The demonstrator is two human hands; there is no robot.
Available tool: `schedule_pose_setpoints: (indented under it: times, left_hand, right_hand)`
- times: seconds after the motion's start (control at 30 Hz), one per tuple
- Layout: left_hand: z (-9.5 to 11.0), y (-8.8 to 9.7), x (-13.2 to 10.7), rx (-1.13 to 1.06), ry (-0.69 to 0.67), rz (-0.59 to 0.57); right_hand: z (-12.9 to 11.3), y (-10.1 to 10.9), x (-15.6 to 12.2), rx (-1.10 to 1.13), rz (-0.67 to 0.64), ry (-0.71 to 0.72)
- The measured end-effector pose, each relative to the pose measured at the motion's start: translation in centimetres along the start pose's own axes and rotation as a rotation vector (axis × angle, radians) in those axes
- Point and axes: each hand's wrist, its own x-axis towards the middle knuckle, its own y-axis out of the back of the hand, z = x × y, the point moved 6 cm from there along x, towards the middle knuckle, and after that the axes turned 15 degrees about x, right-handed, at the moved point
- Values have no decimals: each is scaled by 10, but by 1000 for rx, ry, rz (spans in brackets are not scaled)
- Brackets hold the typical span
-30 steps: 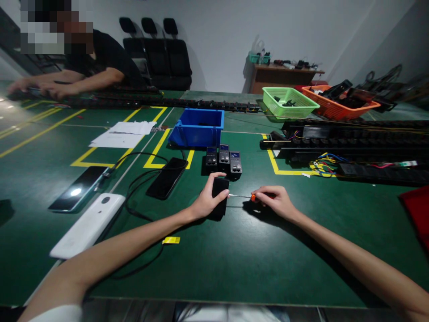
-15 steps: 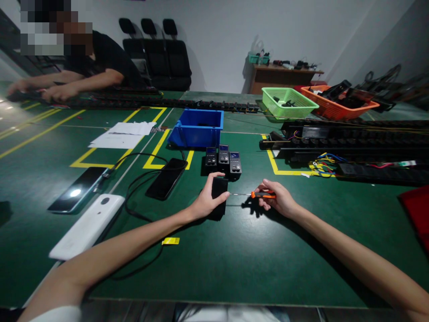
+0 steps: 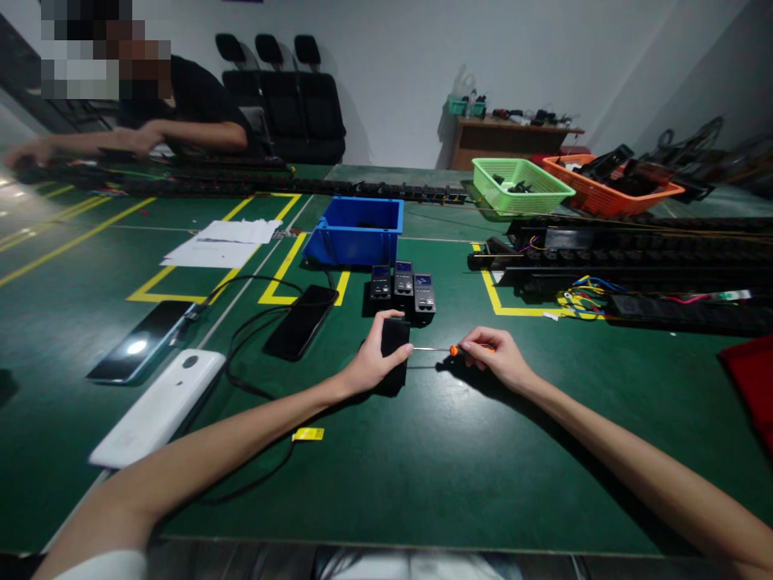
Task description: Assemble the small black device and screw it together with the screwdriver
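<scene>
Probably light, stiff, slippery black box [image 3: 396, 337], clasped in left hand [image 3: 375, 358]; display modules [image 3: 403, 279] at its twelve o'clock; screwdriver [image 3: 454, 350] at three o'clock, handle pinched by right hand [image 3: 498, 358]; box best held by sides.

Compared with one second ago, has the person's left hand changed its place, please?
No, not visibly: the left hand, gripping the black box, keeps the same place on the near side of the three small devices.
</scene>
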Motion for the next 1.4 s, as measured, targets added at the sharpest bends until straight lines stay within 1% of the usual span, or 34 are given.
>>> schedule_pose_setpoints:
  times: [0.1, 0.3, 0.4, 0.47, 0.63, 0.73, 0.83, 1.0, 1.1, 1.23, 1.4]
  left_hand:
    - [0, 1, 0, 20, -7, 11]
    - [0, 1, 0, 19, -10, 33]
    - [0, 1, 0, 10, -3, 28]
    - [0, 0, -1, 1, 1, 23]
    - [-1, -1, 0, 6, -2, 16]
    - [-3, -1, 1, 27, -6, 18]
    - [-4, -1, 1, 47, -13, 17]
    - [-2, 1, 1, 59, -20, 34]
    - [-1, 1, 1, 49, -19, 34]
    - [-1, 1, 0, 40, -12, 20]
    - [-2, 0, 1, 34, -11, 10]
  right_hand:
    - [-1, 1, 1, -11, 13, 39]
    - [-7, -1, 0, -34, -20, 133]
    - [-7, -1, -1, -16, -10, 137]
    - [-4, 0, -1, 47, 3, 107]
    - [4, 6, 1, 321, 52, 27]
    - [5, 7, 1, 375, 59, 7]
    - [6, 6, 1, 330, 53, 13]
    - [10, 2, 1, 209, 6, 8]
    - [11, 3, 0, 180, 2, -7]
    - [8, 3, 0, 129, 9, 9]
    - [7, 3, 0, 121, 15, 14]
